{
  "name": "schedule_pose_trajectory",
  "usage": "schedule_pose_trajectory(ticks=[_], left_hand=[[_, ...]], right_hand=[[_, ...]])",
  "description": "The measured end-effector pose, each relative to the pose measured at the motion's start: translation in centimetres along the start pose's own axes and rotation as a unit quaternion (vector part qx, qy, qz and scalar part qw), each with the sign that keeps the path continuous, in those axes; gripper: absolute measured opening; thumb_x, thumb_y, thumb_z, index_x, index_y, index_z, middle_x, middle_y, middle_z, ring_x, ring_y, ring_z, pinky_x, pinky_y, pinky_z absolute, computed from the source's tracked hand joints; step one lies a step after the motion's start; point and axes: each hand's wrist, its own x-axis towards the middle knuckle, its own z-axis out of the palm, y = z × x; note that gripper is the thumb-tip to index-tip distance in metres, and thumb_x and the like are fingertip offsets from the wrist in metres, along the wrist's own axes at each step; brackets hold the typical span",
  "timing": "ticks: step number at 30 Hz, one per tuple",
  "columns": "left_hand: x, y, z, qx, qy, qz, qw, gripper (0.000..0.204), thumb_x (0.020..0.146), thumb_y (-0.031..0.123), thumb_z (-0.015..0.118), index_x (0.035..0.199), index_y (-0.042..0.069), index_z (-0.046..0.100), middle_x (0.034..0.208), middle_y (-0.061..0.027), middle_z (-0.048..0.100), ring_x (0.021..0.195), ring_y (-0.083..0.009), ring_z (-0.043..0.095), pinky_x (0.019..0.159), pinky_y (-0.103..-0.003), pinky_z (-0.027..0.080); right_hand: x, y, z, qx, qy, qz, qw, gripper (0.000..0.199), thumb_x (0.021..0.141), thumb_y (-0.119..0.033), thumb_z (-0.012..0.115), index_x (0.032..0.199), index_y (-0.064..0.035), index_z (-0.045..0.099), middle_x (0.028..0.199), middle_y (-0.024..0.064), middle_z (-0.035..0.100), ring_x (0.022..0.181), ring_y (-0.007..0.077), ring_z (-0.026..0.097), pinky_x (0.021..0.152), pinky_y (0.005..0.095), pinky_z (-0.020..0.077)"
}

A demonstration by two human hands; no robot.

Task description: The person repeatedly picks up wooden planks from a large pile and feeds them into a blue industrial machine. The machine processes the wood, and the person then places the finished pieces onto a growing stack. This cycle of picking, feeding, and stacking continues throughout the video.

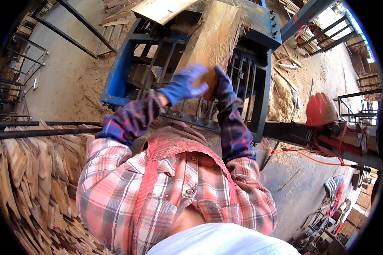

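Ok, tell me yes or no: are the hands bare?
No: both the left hand and right hand wear blue gloves as they press on the wooden block.

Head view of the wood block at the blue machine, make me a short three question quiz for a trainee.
1. True or false: both gloved hands are on the wood block.
2. What lies piled at the person's left? A) thin wood pieces B) bricks C) coiled hose
3. What colour is the motor at the right of the picture?

Key
1. True. The left hand and the right hand, both in blue gloves, are at the lower end of the block, which leans on the blue machine frame.
2. A. A heap of thin wood pieces lies there.
3. Red: the motor sits on the dark beam.
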Motion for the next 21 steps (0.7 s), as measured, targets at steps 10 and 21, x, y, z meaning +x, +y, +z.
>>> schedule_pose_trajectory(ticks=[10,21], left_hand=[[-12.2,5.1,9.9,-0.334,0.200,-0.375,0.841,0.052,0.091,0.029,0.075,0.131,0.001,0.060,0.113,-0.0071,0.070,0.098,-0.0126,0.062,0.089,-0.030,0.051],[-6.8,1.6,12.8,-0.340,0.183,-0.405,0.829,0.067,0.090,0.033,0.075,0.136,-0.009,0.051,0.122,-0.0174,0.068,0.106,-0.0194,0.063,0.095,-0.030,0.049]], right_hand=[[-16.0,2.6,-6.8,-0.041,-0.013,0.047,0.998,0.053,0.089,-0.028,0.072,0.132,0.0000,0.057,0.121,0.0114,0.067,0.107,0.0257,0.067,0.097,0.0389,0.0521],[-19.2,0.2,-7.5,-0.717,-0.035,-0.365,0.593,0.097,0.062,-0.042,0.087,0.139,-0.0010,0.045,0.147,0.0373,0.034,0.129,0.0519,0.041,0.108,0.0552,0.0373]])
